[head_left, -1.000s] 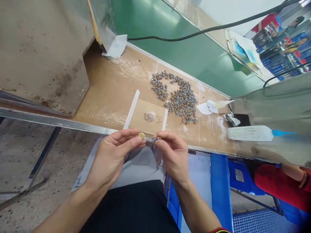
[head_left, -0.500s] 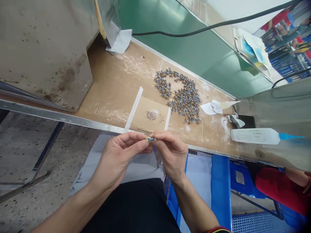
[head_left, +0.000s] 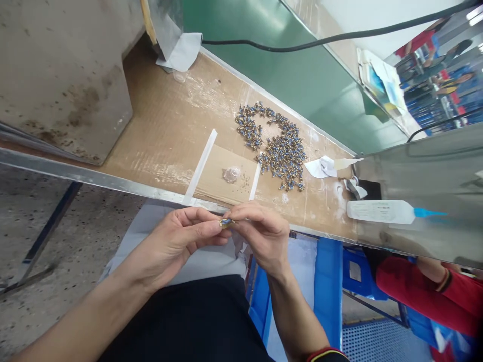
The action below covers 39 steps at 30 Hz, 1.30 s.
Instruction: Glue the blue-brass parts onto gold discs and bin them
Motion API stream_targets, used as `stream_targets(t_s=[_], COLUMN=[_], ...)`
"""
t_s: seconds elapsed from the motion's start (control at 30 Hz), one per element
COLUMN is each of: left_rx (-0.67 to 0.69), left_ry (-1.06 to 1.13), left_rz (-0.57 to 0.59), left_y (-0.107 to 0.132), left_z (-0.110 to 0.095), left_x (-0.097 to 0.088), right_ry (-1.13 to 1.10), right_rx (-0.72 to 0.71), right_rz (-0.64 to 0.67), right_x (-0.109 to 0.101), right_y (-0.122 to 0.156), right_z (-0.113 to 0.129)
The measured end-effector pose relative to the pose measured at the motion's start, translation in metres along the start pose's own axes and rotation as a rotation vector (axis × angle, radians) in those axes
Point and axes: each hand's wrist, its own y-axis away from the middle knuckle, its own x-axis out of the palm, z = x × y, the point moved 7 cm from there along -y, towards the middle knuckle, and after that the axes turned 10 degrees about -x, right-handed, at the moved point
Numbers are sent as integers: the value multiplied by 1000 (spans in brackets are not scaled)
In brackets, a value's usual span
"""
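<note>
Two hands meet at fingertip level, head view, just in front of the near metal edge of the bench [head_left: 166,136].

- Left hand [head_left: 177,241]: thumb and forefinger pinched shut on a small part [head_left: 227,221], brass and blue. Other fingers curled loosely under.
- Right hand [head_left: 260,234]: fingertips closed on the same part from the other side. Palm faces down, wrist low.
- The part sits between the two grips, held in the air above the lap and clear of the bench top. Its finer shape is too small to tell.

On the bench:
- A pile [head_left: 277,148] of like brass-and-blue pieces lies well beyond the hands, toward the far rim.
- Two white strips run toward the near edge; the longer strip [head_left: 199,166] lies left of the pile.
- A small clear cap [head_left: 231,174] sits between the strips.
- White bottle [head_left: 381,211] with a blue tip lies on its side, far right.
- Paper scraps [head_left: 320,167] sit just right of the pile.
- A stained metal box [head_left: 64,75] stands at the left end.

Beyond the bench:
- Green belt [head_left: 302,70], with a black cable [head_left: 320,40] strung across above it.
- Lower right, another person's red sleeve [head_left: 411,294] shows under the bench.
</note>
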Motion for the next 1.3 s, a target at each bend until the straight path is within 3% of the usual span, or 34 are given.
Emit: stream_targets(t_s=[0.17, 0.33, 0.4, 0.5, 0.63, 0.8, 1.3], left_rx=[-54, 20, 62, 117, 209, 313, 333], left_ry=[23, -82, -132, -146, -93, 1, -47], left_rz=[69, -32, -79, -132, -193, -241, -205], left_y=[-4, -4, -4, -7, -13, -19, -22], left_z=[8, 4, 0, -9, -24, -33, -31], left_x=[0, -8, -13, -20, -25, -31, -33], right_ry=[1, 84, 212, 404, 593, 616, 673], right_rx=[-38, 59, 20, -91, -170, -193, -222], right_rz=[81, -80, -123, -82, 4, 25, 20], right_x=[3, -21, -34, -42, -41, -37, -30], right_y=[-4, -13, -25, -47, -67, -71, -65], right_z=[6, -8, -10, -10, -12, -17, -19])
